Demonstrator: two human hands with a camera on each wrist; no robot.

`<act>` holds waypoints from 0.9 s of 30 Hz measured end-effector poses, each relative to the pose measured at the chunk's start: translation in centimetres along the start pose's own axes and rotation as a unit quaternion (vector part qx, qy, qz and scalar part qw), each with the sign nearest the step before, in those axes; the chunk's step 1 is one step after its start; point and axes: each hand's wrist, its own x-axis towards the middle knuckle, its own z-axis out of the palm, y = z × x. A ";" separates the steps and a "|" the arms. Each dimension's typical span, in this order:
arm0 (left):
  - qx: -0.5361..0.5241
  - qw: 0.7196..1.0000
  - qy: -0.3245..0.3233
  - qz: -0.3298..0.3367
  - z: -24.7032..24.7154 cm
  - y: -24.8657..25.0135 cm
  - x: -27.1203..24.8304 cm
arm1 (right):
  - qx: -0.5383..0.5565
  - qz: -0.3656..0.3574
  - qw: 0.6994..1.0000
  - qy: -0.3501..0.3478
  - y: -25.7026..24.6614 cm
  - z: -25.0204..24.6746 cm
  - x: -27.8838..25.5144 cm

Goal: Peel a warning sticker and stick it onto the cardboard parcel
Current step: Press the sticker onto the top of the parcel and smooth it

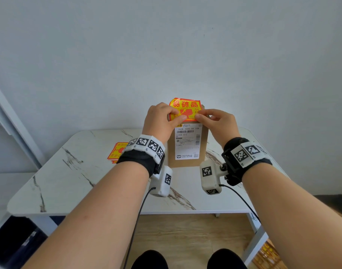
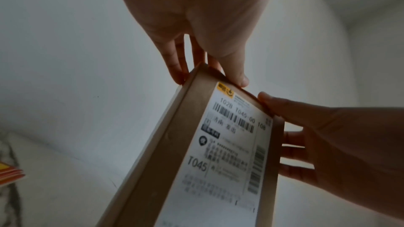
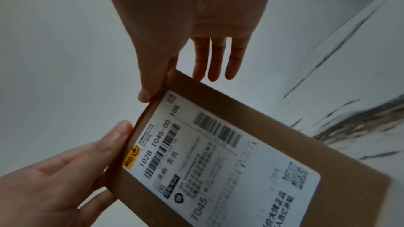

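The brown cardboard parcel (image 1: 185,163) stands upright on the table, its white shipping label (image 1: 187,142) facing me. A red and yellow warning sticker (image 1: 187,106) rises above the parcel's top edge. My left hand (image 1: 176,117) pinches the sticker's lower left part, thumb in front and fingers behind. My right hand (image 1: 202,115) pinches its lower right part with thumb and index finger. Both wrist views look up the parcel (image 2: 174,144) (image 3: 262,120), where the thumbs lie on the top edge. The sticker is hidden there. Whether it adheres to the cardboard cannot be told.
A stack of spare warning stickers (image 1: 116,152) (image 2: 8,173) lies on the marble-patterned table (image 1: 88,171) to the left of the parcel. A white wall stands close behind the table. My knees show below the table's front edge.
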 end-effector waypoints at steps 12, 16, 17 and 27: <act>0.032 0.999 0.003 0.038 0.1 -0.5 -1.3 | -0.029 -0.032 0.998 0.041 0.4 0.9 -0.6; 0.010 1.000 -0.003 0.025 0.1 -0.6 -1.5 | -0.073 -0.039 0.995 0.054 0.3 0.9 -1.0; 0.006 1.000 -0.007 0.022 0.1 -0.6 -1.6 | -0.088 -0.039 0.994 0.056 0.3 0.9 -1.1; -0.114 0.990 -0.046 -0.070 -0.8 0.1 -1.6 | 0.008 0.011 1.000 0.006 0.4 0.5 -0.9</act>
